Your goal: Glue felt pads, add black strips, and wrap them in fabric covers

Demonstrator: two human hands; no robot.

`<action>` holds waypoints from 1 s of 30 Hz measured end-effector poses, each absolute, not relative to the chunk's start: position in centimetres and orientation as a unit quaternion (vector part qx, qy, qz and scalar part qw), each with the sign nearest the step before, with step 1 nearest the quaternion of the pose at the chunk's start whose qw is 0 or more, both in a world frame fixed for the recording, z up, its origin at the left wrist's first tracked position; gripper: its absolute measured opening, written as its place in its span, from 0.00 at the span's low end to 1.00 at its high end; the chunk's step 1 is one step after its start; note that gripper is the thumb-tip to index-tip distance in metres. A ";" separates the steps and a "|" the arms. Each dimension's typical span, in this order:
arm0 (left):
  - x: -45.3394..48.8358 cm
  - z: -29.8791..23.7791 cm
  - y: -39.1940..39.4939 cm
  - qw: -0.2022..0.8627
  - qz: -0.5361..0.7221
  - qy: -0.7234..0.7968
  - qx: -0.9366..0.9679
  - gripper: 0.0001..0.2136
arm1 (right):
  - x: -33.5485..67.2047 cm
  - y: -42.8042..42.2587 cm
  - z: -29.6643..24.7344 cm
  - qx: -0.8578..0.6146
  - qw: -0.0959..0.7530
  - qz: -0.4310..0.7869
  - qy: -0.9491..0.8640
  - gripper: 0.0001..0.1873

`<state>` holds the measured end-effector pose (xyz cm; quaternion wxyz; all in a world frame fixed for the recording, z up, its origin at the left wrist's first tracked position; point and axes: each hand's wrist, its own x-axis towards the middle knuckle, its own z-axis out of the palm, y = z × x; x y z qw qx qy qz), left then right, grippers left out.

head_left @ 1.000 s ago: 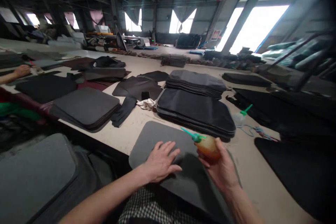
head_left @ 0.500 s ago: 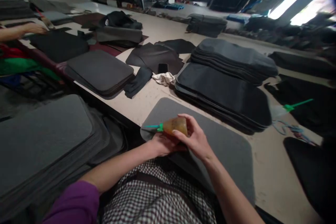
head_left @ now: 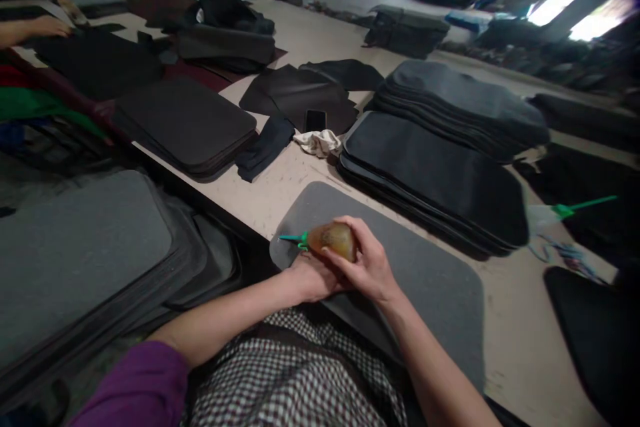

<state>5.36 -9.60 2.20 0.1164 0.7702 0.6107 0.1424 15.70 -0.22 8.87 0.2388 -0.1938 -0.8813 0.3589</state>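
Purple sleeve (head_left: 135,383) at 7-8 o'clock, creased, ends near left elbow. Checked garment (head_left: 280,380) at 6 o'clock: small dark-and-white squares, rumpled; dark brown band (head_left: 287,335) across its upper part. Left hand (head_left: 313,280), right hand (head_left: 374,263) bare; right forearm (head_left: 433,357) bare too, 5 o'clock.

Workshop — long worktable (head_left: 510,347), stacked dark panels (head_left: 435,173), cut sheet pieces (head_left: 285,93), squeeze bottle (head_left: 330,241) — co-worker's arm (head_left: 20,32) further along.

Single head-worn view, facing forward and down across the worktable (head_left: 515,340), close above the checked apron (head_left: 295,380)
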 end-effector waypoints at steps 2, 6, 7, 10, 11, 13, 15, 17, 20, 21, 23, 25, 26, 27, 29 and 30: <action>5.3 2.1 -9.5 0.117 0.141 0.611 0.770 0.31 | 15.5 0.2 8.7 -0.211 0.236 0.357 -0.879 0.26; 5.3 2.2 -9.5 0.104 0.171 0.617 0.761 0.34 | 15.1 0.6 8.6 -0.255 0.243 0.394 -0.849 0.27; 5.4 2.3 -9.5 0.102 0.179 0.624 0.754 0.35 | 15.1 0.6 8.6 -0.274 0.249 0.410 -0.834 0.27; 5.4 2.6 -9.5 0.105 0.181 0.651 0.730 0.37 | 15.2 0.8 8.6 -0.333 0.265 0.429 -0.797 0.27; 5.4 2.7 -9.5 0.109 0.176 0.654 0.727 0.37 | 15.3 0.8 8.6 -0.341 0.267 0.424 -0.795 0.27; 5.4 2.9 -9.4 0.114 0.169 0.657 0.726 0.38 | 15.6 0.9 8.4 -0.337 0.260 0.408 -0.808 0.27; 5.4 3.1 -9.3 0.116 0.170 0.652 0.730 0.38 | 16.0 0.8 8.2 -0.325 0.246 0.391 -0.825 0.26; 5.3 3.4 -9.3 0.113 0.178 0.643 0.736 0.37 | 16.4 0.5 8.0 -0.322 0.237 0.380 -0.835 0.26; 5.3 3.7 -9.5 0.115 0.186 0.633 0.743 0.33 | 16.8 0.0 7.9 -0.325 0.237 0.385 -0.831 0.25; 5.3 3.8 -9.6 0.118 0.185 0.632 0.744 0.31 | 16.8 -0.2 7.9 -0.324 0.234 0.390 -0.830 0.24; 5.4 3.8 -9.8 0.122 0.180 0.630 0.746 0.28 | 16.8 -0.6 8.0 -0.321 0.227 0.392 -0.832 0.25; 5.5 3.8 -9.9 0.125 0.174 0.624 0.752 0.27 | 16.8 -0.7 8.2 -0.316 0.219 0.396 -0.834 0.25; 5.5 3.7 -9.9 0.126 0.172 0.621 0.754 0.26 | 16.7 -0.8 8.3 -0.313 0.214 0.404 -0.832 0.25; 5.5 3.7 -9.9 0.126 0.170 0.620 0.756 0.26 | 16.6 -0.7 8.4 -0.311 0.208 0.417 -0.828 0.24; 5.5 3.7 -9.8 0.126 0.169 0.625 0.751 0.27 | 16.5 -0.4 8.6 -0.313 0.194 0.448 -0.814 0.23; 5.5 3.7 -9.7 0.125 0.171 0.631 0.746 0.30 | 16.4 -0.1 8.6 -0.319 0.191 0.462 -0.805 0.24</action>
